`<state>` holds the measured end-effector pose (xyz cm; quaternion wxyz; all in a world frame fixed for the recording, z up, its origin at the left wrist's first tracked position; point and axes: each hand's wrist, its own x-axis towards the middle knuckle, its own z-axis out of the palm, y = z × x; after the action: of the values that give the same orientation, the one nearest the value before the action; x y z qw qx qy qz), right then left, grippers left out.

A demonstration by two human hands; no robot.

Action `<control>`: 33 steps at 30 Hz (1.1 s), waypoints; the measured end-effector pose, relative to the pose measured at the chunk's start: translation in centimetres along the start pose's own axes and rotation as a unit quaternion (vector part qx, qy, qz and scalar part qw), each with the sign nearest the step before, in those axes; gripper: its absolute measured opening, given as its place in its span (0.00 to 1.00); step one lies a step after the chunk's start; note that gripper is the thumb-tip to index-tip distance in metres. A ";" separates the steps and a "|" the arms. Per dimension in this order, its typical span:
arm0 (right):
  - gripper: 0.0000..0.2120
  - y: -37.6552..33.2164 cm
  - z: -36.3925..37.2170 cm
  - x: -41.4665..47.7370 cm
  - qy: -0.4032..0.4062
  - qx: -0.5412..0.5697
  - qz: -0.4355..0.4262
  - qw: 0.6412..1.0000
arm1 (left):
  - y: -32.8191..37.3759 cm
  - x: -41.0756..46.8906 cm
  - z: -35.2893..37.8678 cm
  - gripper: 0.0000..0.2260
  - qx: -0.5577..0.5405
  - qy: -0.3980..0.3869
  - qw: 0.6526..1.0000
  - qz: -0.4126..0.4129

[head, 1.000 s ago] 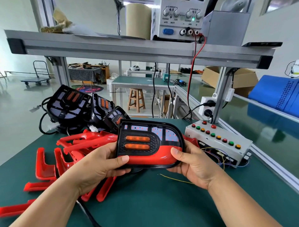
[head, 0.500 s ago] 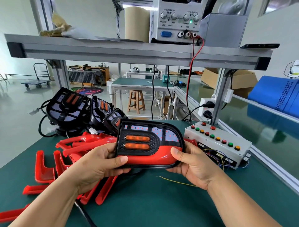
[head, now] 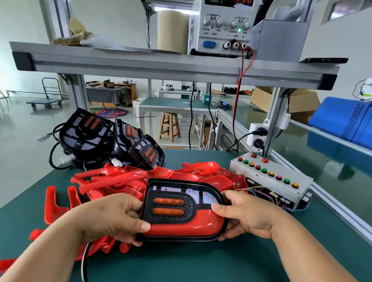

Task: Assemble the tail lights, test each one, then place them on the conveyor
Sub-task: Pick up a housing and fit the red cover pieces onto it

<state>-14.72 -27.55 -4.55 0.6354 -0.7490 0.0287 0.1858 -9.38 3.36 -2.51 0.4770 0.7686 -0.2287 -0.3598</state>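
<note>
Tail light [head: 181, 209] sits at lower centre of the frame, gripped at both ends. My left hand [head: 108, 219] curls its fingers round the left edge and my right hand [head: 247, 215] round the right. Since a moment ago it has dropped closer to the worktop [head: 201, 261], thumbs on its red lens [head: 181, 227]. I judge the lens seated; testing at the button box [head: 271, 177] comes next.

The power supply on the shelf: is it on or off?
On: the power supply shows a lit green lamp and red digits on its display.
</note>
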 end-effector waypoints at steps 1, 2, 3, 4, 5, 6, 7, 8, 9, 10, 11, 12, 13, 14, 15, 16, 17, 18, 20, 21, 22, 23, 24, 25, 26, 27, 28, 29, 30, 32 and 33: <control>0.29 0.1 0.0 0.1 0.013 -0.004 0.001 1.000 | 0.1 0.1 0.1 0.13 0.008 0.009 1.000 -0.002; 0.27 0.1 0.0 0.3 0.026 -0.007 0.002 1.000 | 0.1 0.2 0.2 0.13 0.013 0.017 1.000 -0.004; 0.25 0.2 0.0 0.4 0.036 -0.014 0.002 0.999 | 0.1 0.2 0.3 0.14 0.018 0.025 0.999 -0.004; 0.21 0.2 0.0 0.5 0.043 -0.026 0.003 0.999 | 0.2 0.2 0.3 0.16 0.025 0.033 0.999 -0.004; 0.19 0.2 -0.1 0.5 0.047 -0.037 0.005 0.998 | 0.2 0.2 0.3 0.17 0.032 0.037 0.999 -0.003; 0.17 0.3 -0.1 0.6 0.049 -0.044 0.006 0.998 | 0.2 0.2 0.3 0.17 0.037 0.039 0.999 -0.001; 0.17 0.3 -0.2 0.7 0.051 -0.047 0.007 0.998 | 0.2 0.2 0.3 0.16 0.039 0.038 0.998 0.001; 0.17 0.4 -0.2 0.8 0.052 -0.049 0.007 0.997 | 0.2 0.2 0.3 0.16 0.039 0.038 0.999 0.002; 0.17 0.4 -0.3 0.8 0.052 -0.050 0.006 0.997 | 0.2 0.3 0.3 0.15 0.036 0.040 0.999 0.002; 0.17 0.5 -0.3 0.9 0.051 -0.049 0.005 0.997 | 0.2 0.3 0.4 0.15 0.033 0.044 0.998 0.002; 0.19 0.5 -0.3 0.8 0.047 -0.047 0.003 0.998 | 0.1 0.4 0.4 0.15 0.031 0.047 0.998 0.003; 0.22 0.6 -0.4 0.8 0.042 -0.044 0.001 0.998 | 0.1 0.5 0.4 0.14 0.031 0.049 0.998 0.004; 0.24 0.6 -0.4 0.8 0.037 -0.040 0.000 0.999 | 0.0 0.6 0.5 0.14 0.031 0.052 0.998 0.004; 0.26 0.7 -0.5 0.8 0.034 -0.039 -0.001 0.999 | -0.1 0.7 0.5 0.14 0.030 0.053 0.998 0.004; 0.25 0.7 -0.6 0.9 0.035 -0.040 -0.002 0.999 | -0.1 0.8 0.5 0.14 0.030 0.054 0.998 0.004; 0.24 0.8 -0.7 1.0 0.037 -0.041 -0.001 0.998 | -0.2 0.8 0.5 0.14 0.031 0.055 0.998 0.003; 0.22 0.8 -0.7 1.0 0.040 -0.042 0.000 0.998 | -0.2 0.9 0.5 0.14 0.032 0.055 0.998 0.002; 0.21 0.8 -0.8 1.0 0.042 -0.041 0.002 0.998 | -0.1 0.9 0.5 0.15 0.032 0.054 0.998 0.002; 0.20 0.9 -0.8 1.1 0.046 -0.036 0.003 0.998 | -0.1 0.9 0.6 0.16 0.028 0.053 0.998 -0.002; 0.20 1.0 -0.8 1.2 0.049 -0.034 0.004 0.998 | 0.0 0.9 0.6 0.16 0.030 0.054 0.998 -0.003; 0.21 1.0 -0.7 1.3 0.053 -0.035 0.006 0.998 | 0.0 0.8 0.6 0.14 0.034 0.054 0.998 -0.005; 0.21 1.1 -0.7 1.3 0.057 -0.037 0.007 0.998 | 0.1 0.8 0.7 0.13 0.037 0.055 0.998 -0.006; 0.22 1.1 -0.6 1.4 0.059 -0.040 0.009 0.997 | 0.1 0.8 0.7 0.12 0.034 0.055 0.998 -0.006; 0.21 1.0 -0.6 1.4 0.060 -0.041 0.011 0.997 | 0.2 0.8 0.8 0.12 0.028 0.055 0.998 -0.004; 0.20 1.0 -0.5 1.4 0.060 -0.041 0.013 0.997 | 0.3 0.7 0.9 0.12 0.021 0.054 0.998 -0.003; 0.20 0.9 -0.4 1.4 0.061 -0.041 0.015 0.997 | 0.4 0.7 1.0 0.12 0.017 0.052 0.998 -0.004; 0.20 0.9 -0.4 1.3 0.062 -0.041 0.015 0.997 | 0.5 0.6 1.1 0.12 0.016 0.051 0.999 -0.005; 0.20 0.9 -0.3 1.3 0.063 -0.042 0.012 0.997 | 0.6 0.5 1.1 0.12 0.017 0.051 0.999 -0.008; 0.20 1.0 -0.3 1.3 0.063 -0.042 0.008 0.997 | 0.6 0.5 1.1 0.12 0.022 0.052 0.998 -0.012; 0.20 1.0 -0.4 1.3 0.063 -0.042 0.006 0.997 | 0.7 0.3 1.1 0.11 0.033 0.052 0.998 -0.020; 0.20 1.0 -0.5 1.3 0.061 -0.040 0.008 0.997 | 0.6 0.3 1.1 0.11 0.033 0.052 0.998 -0.021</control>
<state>-13.70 -27.98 -5.84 0.6008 -0.7833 0.0658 0.1454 -10.04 2.22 -2.36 0.4549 0.8063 -0.1992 -0.3213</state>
